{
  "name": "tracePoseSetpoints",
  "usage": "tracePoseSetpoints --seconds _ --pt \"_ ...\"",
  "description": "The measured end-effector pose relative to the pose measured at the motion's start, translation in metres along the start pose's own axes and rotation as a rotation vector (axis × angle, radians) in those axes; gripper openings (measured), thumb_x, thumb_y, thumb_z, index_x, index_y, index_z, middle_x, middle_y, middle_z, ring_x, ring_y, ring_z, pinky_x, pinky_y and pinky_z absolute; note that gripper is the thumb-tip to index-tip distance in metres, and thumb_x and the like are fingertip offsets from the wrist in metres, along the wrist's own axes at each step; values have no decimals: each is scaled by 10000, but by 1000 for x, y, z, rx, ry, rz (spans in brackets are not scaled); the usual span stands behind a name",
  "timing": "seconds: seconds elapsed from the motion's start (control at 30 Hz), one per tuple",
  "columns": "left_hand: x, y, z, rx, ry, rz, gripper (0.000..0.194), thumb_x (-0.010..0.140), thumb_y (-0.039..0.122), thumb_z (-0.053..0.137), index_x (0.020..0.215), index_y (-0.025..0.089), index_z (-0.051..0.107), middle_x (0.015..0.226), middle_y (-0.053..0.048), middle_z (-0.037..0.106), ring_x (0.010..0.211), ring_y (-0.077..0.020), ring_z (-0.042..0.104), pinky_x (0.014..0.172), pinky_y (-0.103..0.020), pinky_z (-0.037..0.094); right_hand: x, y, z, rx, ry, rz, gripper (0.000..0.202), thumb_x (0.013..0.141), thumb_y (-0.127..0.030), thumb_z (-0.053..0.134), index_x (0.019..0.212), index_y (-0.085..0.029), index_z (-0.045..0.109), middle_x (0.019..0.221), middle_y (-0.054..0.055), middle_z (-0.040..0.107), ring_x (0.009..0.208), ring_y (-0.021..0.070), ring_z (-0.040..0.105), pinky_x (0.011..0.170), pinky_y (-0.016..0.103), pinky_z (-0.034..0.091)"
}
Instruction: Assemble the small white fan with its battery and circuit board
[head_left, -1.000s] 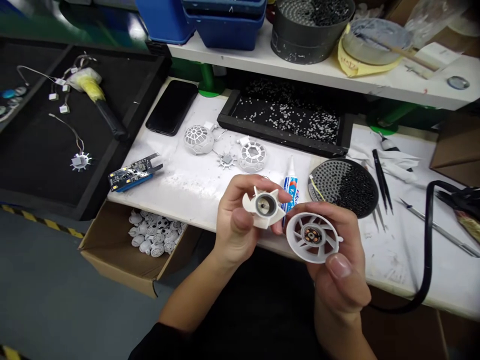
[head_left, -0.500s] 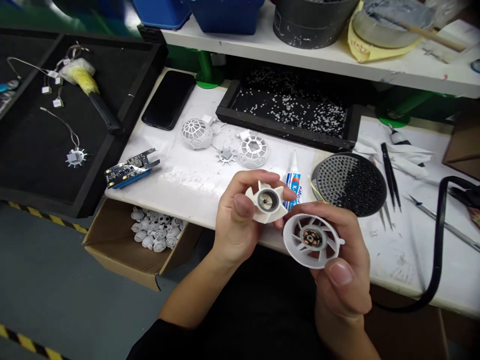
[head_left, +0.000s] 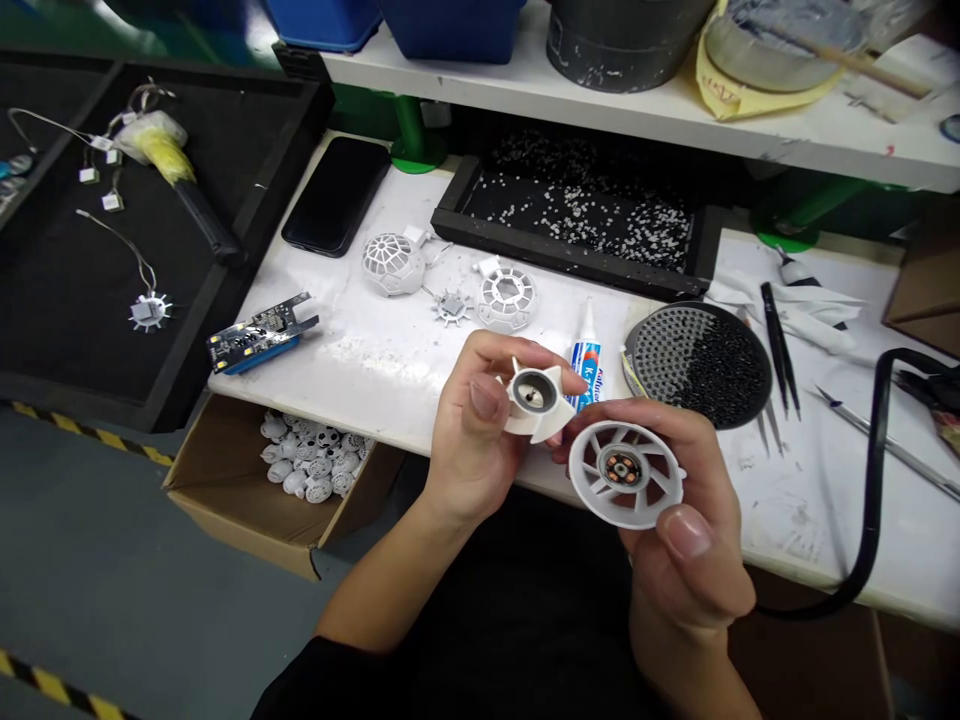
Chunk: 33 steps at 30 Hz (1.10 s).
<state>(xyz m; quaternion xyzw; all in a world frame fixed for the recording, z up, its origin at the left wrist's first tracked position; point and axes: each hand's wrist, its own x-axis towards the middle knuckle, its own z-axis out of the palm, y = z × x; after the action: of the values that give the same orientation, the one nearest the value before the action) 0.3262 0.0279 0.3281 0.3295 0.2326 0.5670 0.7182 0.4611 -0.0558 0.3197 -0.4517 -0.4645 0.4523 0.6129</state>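
Between the thumb and fingers of my left hand (head_left: 474, 440) is a small white fan rotor (head_left: 535, 392), its round hub facing up. My right hand (head_left: 697, 510) grips a white round housing (head_left: 626, 474) by its rim; spokes and a centre with copper coils show inside it. Rotor and housing are side by side, a small gap between them. Just behind them on the bench lies a blue and white glue tube (head_left: 587, 365). Farther back are two white vented shells (head_left: 391, 264) (head_left: 508, 298) with a small spoked part (head_left: 452, 307) between them.
On the bench (head_left: 360, 390) are a phone (head_left: 337, 196), a circuit board (head_left: 262, 333), a dish of black bits (head_left: 697, 365), tweezers (head_left: 780, 345) and a black tray (head_left: 570, 262). A shelf (head_left: 645, 125) overhangs the back. A carton (head_left: 247, 525) holds white shells. A black cable (head_left: 874, 500) curves at right.
The rotor has turned and tilted in my left hand's fingers. My right hand has tipped the housing, so its open face shows at a different angle.
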Motion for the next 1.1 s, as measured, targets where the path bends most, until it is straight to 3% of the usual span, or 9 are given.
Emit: tracePoseSetpoints --seconds 0.1,0.3,0.67,0.93,1.1 --pt "0 1 1 1 4 -1 527 901 765 692 969 243 663 865 14 753 537 -94 588 528 -236 521 0 -2 2 46 23 -2 483 945 -513 650 1371 -289 693 1232 115 692 1034 367 679 881 581 567" --pt "1 1 -1 14 -23 0 484 932 727 685 982 245 679 870 5 746 576 -100 601 588 -254 544 6 -7 7 105 86 42 396 997 -485 575 1320 -293 700 1242 81 706 1078 336 697 858 504 565" --pt "3 -2 -10 66 -84 75 412 1003 648 638 1078 254 733 914 -18 734 628 -107 613 638 -270 582 10 -5 10 149 93 -30 404 1001 -415 533 1337 -252 685 1275 94 688 1095 315 705 979 542 559" --pt "3 -4 -9 43 -82 94 423 1009 654 625 1066 256 756 919 -23 738 654 -112 602 600 -240 549 9 3 5 75 104 -18 483 1038 -610 597 1400 -294 654 1294 106 676 1110 332 698 972 578 599" --pt "3 -3 -9 43 -82 92 410 1000 662 632 1050 274 756 914 -22 728 658 -120 616 580 -241 536 8 3 4 27 110 -13 494 1043 -652 573 1408 -325 638 1277 95 676 1071 322 706 986 606 597"
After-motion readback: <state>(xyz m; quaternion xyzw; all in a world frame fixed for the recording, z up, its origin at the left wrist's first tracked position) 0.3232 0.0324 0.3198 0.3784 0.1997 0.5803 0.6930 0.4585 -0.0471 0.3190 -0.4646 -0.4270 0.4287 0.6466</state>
